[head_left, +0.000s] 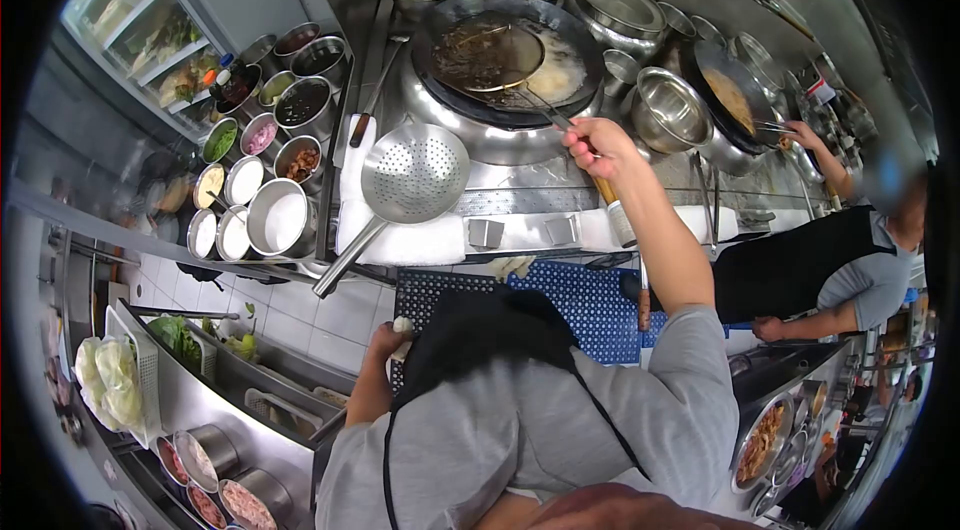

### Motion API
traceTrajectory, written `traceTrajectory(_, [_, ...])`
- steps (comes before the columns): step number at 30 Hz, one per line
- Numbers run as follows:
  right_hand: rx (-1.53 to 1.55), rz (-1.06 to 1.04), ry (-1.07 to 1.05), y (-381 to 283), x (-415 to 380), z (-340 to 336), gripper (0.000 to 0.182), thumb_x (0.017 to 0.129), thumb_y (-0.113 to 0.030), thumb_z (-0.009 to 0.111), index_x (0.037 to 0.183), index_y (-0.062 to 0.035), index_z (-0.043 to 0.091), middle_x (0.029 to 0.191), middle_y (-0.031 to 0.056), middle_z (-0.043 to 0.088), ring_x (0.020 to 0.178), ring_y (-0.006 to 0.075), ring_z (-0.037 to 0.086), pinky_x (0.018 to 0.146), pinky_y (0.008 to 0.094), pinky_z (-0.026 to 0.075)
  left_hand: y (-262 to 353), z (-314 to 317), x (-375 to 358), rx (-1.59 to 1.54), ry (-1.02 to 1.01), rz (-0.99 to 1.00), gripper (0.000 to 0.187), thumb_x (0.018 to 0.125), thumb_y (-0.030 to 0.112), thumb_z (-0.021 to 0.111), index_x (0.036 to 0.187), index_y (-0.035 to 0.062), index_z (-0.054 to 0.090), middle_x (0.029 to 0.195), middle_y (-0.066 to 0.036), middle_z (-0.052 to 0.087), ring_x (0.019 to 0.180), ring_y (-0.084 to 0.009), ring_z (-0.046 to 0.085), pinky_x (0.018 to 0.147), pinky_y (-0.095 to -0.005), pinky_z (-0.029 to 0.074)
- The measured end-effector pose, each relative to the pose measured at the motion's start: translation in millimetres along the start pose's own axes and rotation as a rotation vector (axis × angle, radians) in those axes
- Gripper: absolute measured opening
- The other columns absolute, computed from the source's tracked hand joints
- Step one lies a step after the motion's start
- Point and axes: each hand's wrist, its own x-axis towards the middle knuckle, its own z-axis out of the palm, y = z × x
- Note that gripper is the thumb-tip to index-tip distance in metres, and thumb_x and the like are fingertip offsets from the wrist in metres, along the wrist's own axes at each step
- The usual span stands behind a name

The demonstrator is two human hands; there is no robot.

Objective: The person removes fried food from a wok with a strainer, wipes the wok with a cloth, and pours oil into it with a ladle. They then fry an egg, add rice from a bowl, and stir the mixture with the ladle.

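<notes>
My right hand (pixel 600 147) is closed around the handle of a wire strainer (pixel 508 58), whose round basket sits in the bubbling oil of a large black wok (pixel 436 78). Down by my left side, my left hand (pixel 392 338) is closed on a small whitish thing, perhaps a cloth. A perforated metal ladle (pixel 415 173) lies on the counter's front edge, left of my right arm, touched by neither hand. White foam covers the right part of the oil. Dark food or oil shows under the strainer.
Metal tubs of ingredients (pixel 278 215) stand at the left. Pots (pixel 620 5) line the back. At the right a co-worker (pixel 850 270) holds a tool over a second wok (pixel 728 90). Behind me are a counter with vegetables (pixel 178 338) and blue floor mats (pixel 575 295).
</notes>
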Motion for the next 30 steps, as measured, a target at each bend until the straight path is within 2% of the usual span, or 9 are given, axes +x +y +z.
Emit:
traceTrajectory(5, [0.134, -0.003, -0.073, -1, 55, 1, 0.006, 0.09, -0.003, 0.041, 0.092, -0.002, 0.046, 0.068, 0.0049, 0.053, 0.047, 0.0065, 0.041, 0.033, 0.0185, 0.03, 8, 0, -18, -0.018, 0.053, -0.037, 0.064, 0.058, 0.039, 0.078, 0.104, -0.0043, 0.065, 0.103, -0.023, 0.066, 0.097, -0.0321, 0.065, 0.084, -0.0393, 0.051])
traceTrajectory(6, [0.132, -0.033, -0.036, -2, 59, 3, 0.015, 0.091, -0.004, 0.043, 0.105, 0.0007, 0.047, 0.067, 0.0025, 0.05, 0.046, 0.0048, 0.038, 0.032, 0.0175, 0.028, 8, 0, -25, -0.017, 0.054, -0.039, 0.064, 0.057, 0.039, 0.078, 0.103, -0.0043, 0.065, 0.102, -0.023, 0.067, 0.095, -0.0318, 0.065, 0.084, -0.0392, 0.051])
traceTrajectory(7, [0.14, -0.049, -0.031, -2, 60, 2, 0.014, 0.092, -0.004, 0.043, 0.104, 0.0001, 0.047, 0.067, 0.0027, 0.05, 0.046, 0.0049, 0.038, 0.032, 0.0175, 0.027, 2, 3, -26, -0.035, 0.04, -0.053, 0.063, 0.058, 0.038, 0.077, 0.103, -0.0043, 0.065, 0.1, -0.022, 0.067, 0.094, -0.0313, 0.066, 0.083, -0.0394, 0.051])
traceTrajectory(10, [0.134, -0.121, -0.001, -3, 57, -2, 0.007, 0.092, -0.004, 0.044, 0.099, -0.0039, 0.045, 0.067, 0.0025, 0.05, 0.045, 0.005, 0.038, 0.032, 0.0176, 0.027, -53, 21, -18, -0.077, -0.005, -0.058, 0.056, 0.061, 0.036, 0.075, 0.098, -0.0048, 0.066, 0.094, -0.021, 0.068, 0.09, -0.0296, 0.067, 0.078, -0.0394, 0.053])
traceTrajectory(13, [0.08, -0.164, 0.015, -4, 40, -11, 0.009, 0.092, -0.004, 0.045, 0.101, -0.0054, 0.046, 0.066, 0.0019, 0.05, 0.044, 0.005, 0.037, 0.032, 0.0181, 0.027, -125, 43, 5, 0.239, -0.054, 0.085, 0.054, 0.064, 0.038, 0.073, 0.095, -0.0061, 0.067, 0.091, -0.021, 0.068, 0.088, -0.0288, 0.068, 0.075, -0.0403, 0.054])
traceTrajectory(22, [-0.503, -0.246, 0.05, -11, -28, -53, 0.03, 0.09, -0.01, 0.052, 0.118, -0.0001, 0.052, 0.059, -0.0017, 0.053, 0.038, 0.0042, 0.039, 0.032, 0.0207, 0.023, -126, 38, 2, 0.209, -0.036, 0.079, 0.057, 0.069, 0.044, 0.069, 0.098, -0.0058, 0.064, 0.087, -0.024, 0.067, 0.075, -0.0319, 0.069, 0.059, -0.0413, 0.057])
traceTrajectory(27, [-0.465, -0.189, 0.05, -10, -49, -55, 0.029, 0.09, -0.009, 0.052, 0.117, 0.0001, 0.053, 0.059, -0.0012, 0.053, 0.038, 0.0043, 0.039, 0.032, 0.0204, 0.024, -114, 36, 60, 0.393, -0.004, 0.251, 0.061, 0.066, 0.042, 0.07, 0.104, -0.0043, 0.062, 0.102, -0.027, 0.064, 0.095, -0.0364, 0.065, 0.08, -0.0435, 0.053])
traceTrajectory(28, [-0.43, -0.183, 0.042, -9, -50, -56, 0.028, 0.089, -0.009, 0.052, 0.116, 0.0002, 0.053, 0.06, -0.0011, 0.052, 0.038, 0.0043, 0.039, 0.031, 0.0202, 0.025, -92, 31, 56, 0.279, -0.001, 0.144, 0.062, 0.063, 0.041, 0.071, 0.107, -0.0032, 0.062, 0.108, -0.026, 0.063, 0.103, -0.0368, 0.061, 0.088, -0.0428, 0.049])
traceTrajectory(30, [-0.32, -0.147, 0.012, -7, -52, -57, 0.027, 0.09, -0.008, 0.052, 0.115, 0.0007, 0.053, 0.06, -0.0008, 0.052, 0.038, 0.0044, 0.039, 0.031, 0.0196, 0.026, -36, 13, 25, 0.242, 0.026, 0.078, 0.062, 0.062, 0.041, 0.072, 0.106, -0.0025, 0.063, 0.106, -0.025, 0.064, 0.101, -0.0361, 0.062, 0.086, -0.0423, 0.05])
